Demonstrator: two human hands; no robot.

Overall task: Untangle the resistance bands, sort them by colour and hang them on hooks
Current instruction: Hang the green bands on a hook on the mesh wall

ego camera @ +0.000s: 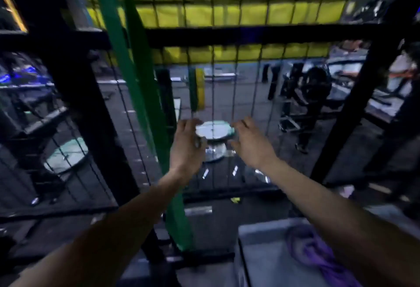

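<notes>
Both hands raised at the wire mesh (pixel 250 82), mid-frame

Left hand (pixel 186 143) pinches something small, too blurred to name; right hand (pixel 247 141) is loosely spread, empty — a green band (pixel 141 95) hangs down left of centre, purple bands (pixel 318 252) lie in a grey bin (pixel 256 264), lower right

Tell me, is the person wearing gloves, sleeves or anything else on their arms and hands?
No gloves: the left hand and the right hand are bare. Both forearms are uncovered as far as the picture shows, with no sleeve edge in view. I see no watch, wristband or ring, though the picture is blurred.
</notes>
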